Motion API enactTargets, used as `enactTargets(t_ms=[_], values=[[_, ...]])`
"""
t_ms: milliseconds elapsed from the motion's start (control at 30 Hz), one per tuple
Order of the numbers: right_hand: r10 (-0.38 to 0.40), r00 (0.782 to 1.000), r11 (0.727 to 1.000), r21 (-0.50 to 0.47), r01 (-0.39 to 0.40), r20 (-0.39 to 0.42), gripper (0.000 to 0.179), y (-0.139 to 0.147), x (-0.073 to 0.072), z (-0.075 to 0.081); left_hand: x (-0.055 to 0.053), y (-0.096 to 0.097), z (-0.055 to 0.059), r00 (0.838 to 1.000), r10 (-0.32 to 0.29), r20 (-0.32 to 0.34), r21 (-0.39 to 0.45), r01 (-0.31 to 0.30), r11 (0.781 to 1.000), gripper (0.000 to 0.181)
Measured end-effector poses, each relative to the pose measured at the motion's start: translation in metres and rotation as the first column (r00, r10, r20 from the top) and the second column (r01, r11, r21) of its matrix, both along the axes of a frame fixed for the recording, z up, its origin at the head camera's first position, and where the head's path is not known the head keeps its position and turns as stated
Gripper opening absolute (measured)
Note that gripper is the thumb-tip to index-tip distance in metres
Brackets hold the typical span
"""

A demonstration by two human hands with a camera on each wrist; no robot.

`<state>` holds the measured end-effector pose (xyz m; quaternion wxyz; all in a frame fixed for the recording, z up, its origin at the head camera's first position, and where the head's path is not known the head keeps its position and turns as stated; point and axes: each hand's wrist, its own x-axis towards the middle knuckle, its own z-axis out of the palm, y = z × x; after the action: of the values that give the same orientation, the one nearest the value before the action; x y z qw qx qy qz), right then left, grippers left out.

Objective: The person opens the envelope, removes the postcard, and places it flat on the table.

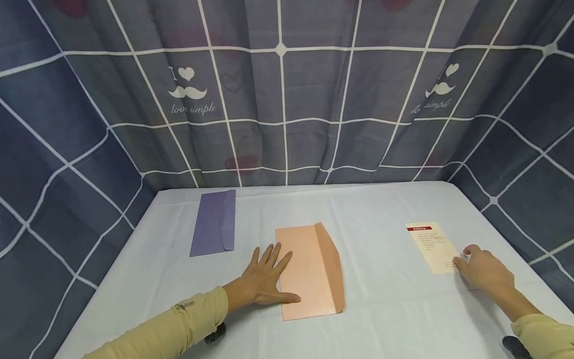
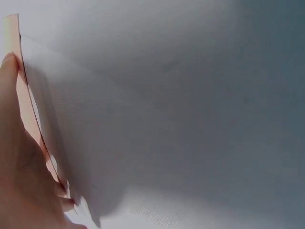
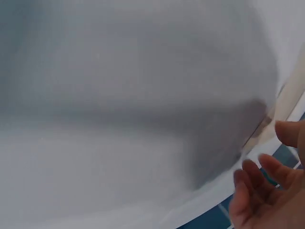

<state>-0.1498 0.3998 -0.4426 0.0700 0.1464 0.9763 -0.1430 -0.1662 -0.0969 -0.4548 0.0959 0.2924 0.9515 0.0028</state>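
My left hand (image 1: pixel 264 281) lies with fingers spread over the left edge of a peach envelope (image 1: pixel 311 279). The envelope's darker flap (image 1: pixel 331 269) is unfolded to the right. In the left wrist view, the thumb (image 2: pixel 8 71) rests on the envelope's edge. At the far right, my right hand (image 1: pixel 484 269) is at the lower right corner of a cream printed card (image 1: pixel 430 249) with a red band at its top. In the right wrist view, thumb and fingers stand apart, with a gap between them. Whether the thumb touches the card I cannot tell.
A purple envelope (image 1: pixel 213 224) lies at the back left of the white-covered table (image 1: pixel 381 324). Dark grid-patterned curtains (image 1: pixel 305 99) stand behind the table and along both sides.
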Motion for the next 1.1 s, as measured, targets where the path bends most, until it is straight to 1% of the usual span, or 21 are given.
enactTargets(t_ms=[67, 133, 200, 267, 300, 367, 433, 500, 600, 667, 733, 800, 867, 967, 1033, 1100], values=[[0.060, 0.996, 0.995, 0.082, -0.055, -0.067, 0.051, -0.012, -0.001, 0.001, 0.000, -0.001, 0.001, 1.000, 0.002, -0.005, -0.003, -0.002, 1.000, 0.104], [0.132, 0.980, 0.988, 0.098, -0.119, -0.151, 0.045, -0.028, -0.002, 0.001, 0.000, -0.001, 0.001, 1.000, 0.005, -0.006, 0.006, -0.005, 1.000, 0.104], [0.219, 0.949, 0.975, 0.095, -0.202, -0.229, 0.037, -0.050, -0.002, -0.002, 0.000, -0.001, 0.002, 1.000, 0.009, -0.005, 0.017, -0.008, 1.000, 0.104], [0.292, 0.918, 0.956, 0.063, -0.286, -0.267, 0.035, -0.078, -0.002, -0.003, -0.001, -0.002, 0.004, 1.000, 0.016, -0.003, 0.035, -0.016, 0.999, 0.103], [0.319, 0.908, 0.946, 0.034, -0.322, -0.271, 0.036, -0.094, -0.002, -0.003, -0.001, -0.003, 0.006, 1.000, 0.021, -0.003, 0.046, -0.021, 0.999, 0.103], [0.364, 0.897, 0.923, -0.029, -0.383, -0.252, 0.039, -0.127, 0.001, -0.003, -0.003, -0.006, 0.009, 0.999, 0.034, 0.005, 0.065, -0.034, 0.997, 0.102], [0.403, 0.891, 0.896, -0.109, -0.430, -0.209, 0.043, -0.157, 0.004, -0.002, -0.006, -0.009, 0.014, 0.998, 0.053, 0.016, 0.088, -0.054, 0.995, 0.100], [0.443, 0.881, 0.864, -0.183, -0.470, -0.168, 0.046, -0.182, 0.009, -0.001, -0.010, -0.014, 0.019, 0.996, 0.082, 0.031, 0.107, -0.085, 0.991, 0.098], [0.498, 0.854, 0.809, -0.275, -0.520, -0.150, 0.046, -0.206, 0.015, 0.000, -0.017, -0.024, 0.028, 0.989, 0.136, 0.050, 0.128, -0.142, 0.982, 0.097], [0.519, 0.839, 0.779, -0.314, -0.543, -0.163, 0.043, -0.215, 0.017, -0.001, -0.021, -0.033, 0.032, 0.981, 0.179, 0.069, 0.133, -0.187, 0.973, 0.097], [0.531, 0.828, 0.756, -0.341, -0.558, -0.179, 0.038, -0.218, 0.018, -0.001, -0.026, -0.042, 0.032, 0.971, 0.220, 0.090, 0.130, -0.231, 0.964, 0.099], [0.526, 0.829, 0.748, -0.359, -0.558, -0.190, 0.034, -0.217, 0.018, -0.001, -0.031, -0.052, 0.032, 0.956, 0.265, 0.125, 0.121, -0.280, 0.952, 0.101], [0.507, 0.840, 0.754, -0.374, -0.540, -0.191, 0.033, -0.215, 0.019, 0.001, -0.035, -0.063, 0.030, 0.939, 0.307, 0.153, 0.105, -0.325, 0.940, 0.103], [0.456, 0.872, 0.784, -0.384, -0.488, -0.177, 0.032, -0.205, 0.021, 0.003, -0.038, -0.078, 0.026, 0.915, 0.360, 0.185, 0.089, -0.380, 0.921, 0.106], [0.420, 0.894, 0.808, -0.385, -0.447, -0.155, 0.031, -0.195, 0.024, 0.004, -0.040, -0.087, 0.024, 0.905, 0.382, 0.187, 0.088, -0.403, 0.911, 0.106], [0.382, 0.914, 0.834, -0.375, -0.405, -0.136, 0.031, -0.183, 0.029, 0.003, -0.040, -0.093, 0.023, 0.899, 0.397, 0.185, 0.096, -0.418, 0.903, 0.107]])
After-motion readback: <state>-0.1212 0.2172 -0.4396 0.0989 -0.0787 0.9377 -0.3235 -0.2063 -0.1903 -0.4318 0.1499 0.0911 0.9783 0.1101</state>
